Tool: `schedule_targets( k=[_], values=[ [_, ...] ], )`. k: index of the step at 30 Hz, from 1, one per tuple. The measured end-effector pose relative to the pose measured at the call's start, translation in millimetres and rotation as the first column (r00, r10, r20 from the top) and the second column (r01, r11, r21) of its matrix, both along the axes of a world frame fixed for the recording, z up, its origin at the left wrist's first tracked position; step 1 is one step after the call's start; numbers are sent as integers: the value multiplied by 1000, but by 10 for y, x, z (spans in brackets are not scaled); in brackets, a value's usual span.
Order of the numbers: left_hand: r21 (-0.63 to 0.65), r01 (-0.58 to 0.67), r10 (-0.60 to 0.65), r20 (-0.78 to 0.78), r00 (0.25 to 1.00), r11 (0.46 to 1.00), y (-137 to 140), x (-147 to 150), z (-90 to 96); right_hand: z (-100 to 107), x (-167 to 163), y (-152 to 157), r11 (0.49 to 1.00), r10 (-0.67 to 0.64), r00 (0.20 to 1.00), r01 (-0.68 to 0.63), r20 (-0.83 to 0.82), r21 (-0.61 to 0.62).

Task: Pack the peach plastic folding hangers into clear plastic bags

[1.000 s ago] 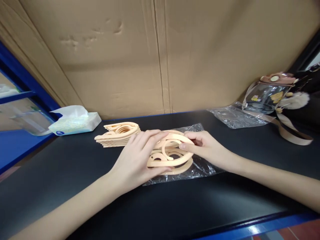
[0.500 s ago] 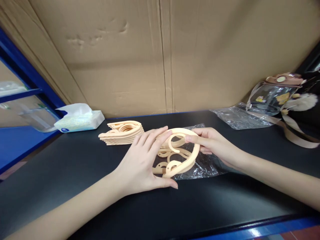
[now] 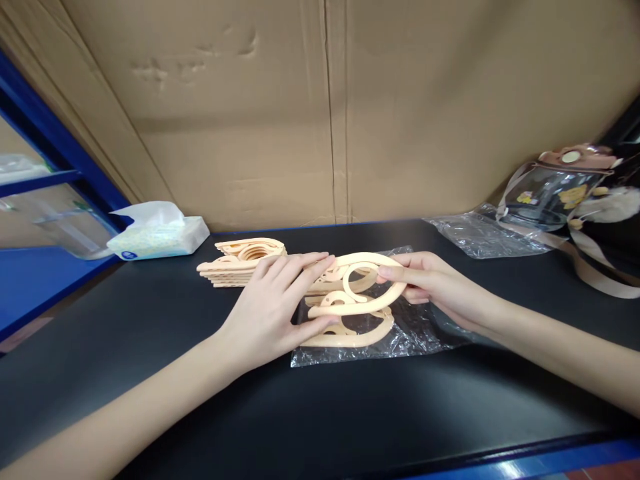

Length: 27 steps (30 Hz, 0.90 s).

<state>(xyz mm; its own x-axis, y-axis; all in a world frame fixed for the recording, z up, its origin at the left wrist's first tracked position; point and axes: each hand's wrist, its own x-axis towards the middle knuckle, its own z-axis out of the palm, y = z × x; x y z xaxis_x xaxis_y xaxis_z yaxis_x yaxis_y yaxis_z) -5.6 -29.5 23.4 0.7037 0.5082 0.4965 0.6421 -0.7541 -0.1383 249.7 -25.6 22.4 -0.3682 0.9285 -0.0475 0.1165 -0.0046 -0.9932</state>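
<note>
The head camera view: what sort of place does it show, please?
Probably an indoor workstation, perhaps in a workshop: a smooth, blue-edged black tabletop, a large creased brown cardboard panel behind it, and a stack of peach curved plastic-looking pieces.

No text can be read for certain; what shows is a few marks. The tissue pack (image 3: pixel 165 241) bears a dark blue, rounded logo (image 3: pixel 129 255) at the lower left of its long front side, with a paler shape inside it too small to make out as letters. The rest of that side carries a faint, pale print, blurred past reading. On the clear bottle (image 3: pixel 546 212) are two stickers: a small, mostly yellow one (image 3: pixel 526 197) on the left and a larger yellow-orange one (image 3: pixel 573 196) on the right, any wording on them illegible.
</note>
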Motion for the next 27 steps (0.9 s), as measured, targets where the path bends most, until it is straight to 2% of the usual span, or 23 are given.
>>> schedule_targets(
  k=[8,16,18,20,21,23,25,27],
  values=[
    [-43,7,-8,-12,1000,999,6,-23,4,7,-4,1,1000,1,1000,-2,19,21],
    [-239,77,-53,104,993,968,50,-57,-28,5,4,-6,997,-11,995,3,100,71],
    [-264,91,-59,127,990,960,59,-64,-41,8,10,-4,994,-8,990,-7,140,107],
    [-274,102,-63,147,987,956,61,-69,-50,18,16,-8,980,-29,976,-15,216,200],
    [-277,108,-66,156,986,955,58,-69,-53,24,18,-14,962,-58,961,-19,270,273],
    [-278,111,-65,168,984,954,49,-65,-54,38,25,-33,895,-149,907,-46,395,443],
    [-274,110,-61,179,982,955,38,-55,-54,46,33,-58,794,-249,841,-107,481,598],
    [-266,113,-62,191,980,957,25,-42,-52,44,42,-84,682,-308,794,-200,524,703]
  ],
)
